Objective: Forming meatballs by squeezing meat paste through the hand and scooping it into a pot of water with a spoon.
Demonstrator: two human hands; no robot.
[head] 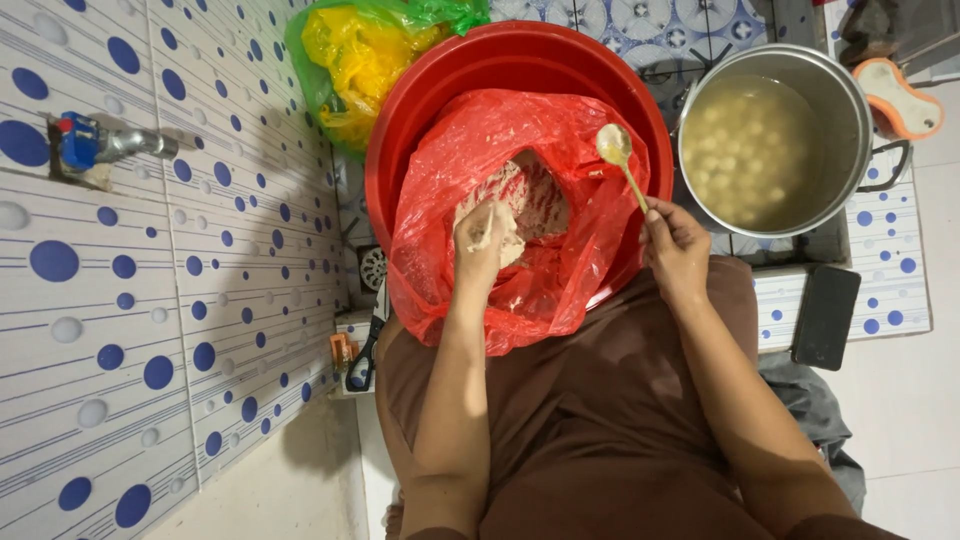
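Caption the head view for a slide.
Left hand in pale paste inside a red bag in a red basin; right hand holds a spoon beside a pot of dumplings.

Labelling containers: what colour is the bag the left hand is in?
Red, translucent bag, in a red basin; head view shows it.

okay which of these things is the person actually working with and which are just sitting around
In use: left hand in pale paste inside red plastic bag, red plastic basin; right hand holding small spoon; steel pot of pale balls.
Lying about: yellow-green bag, black phone, blue-handled tap.
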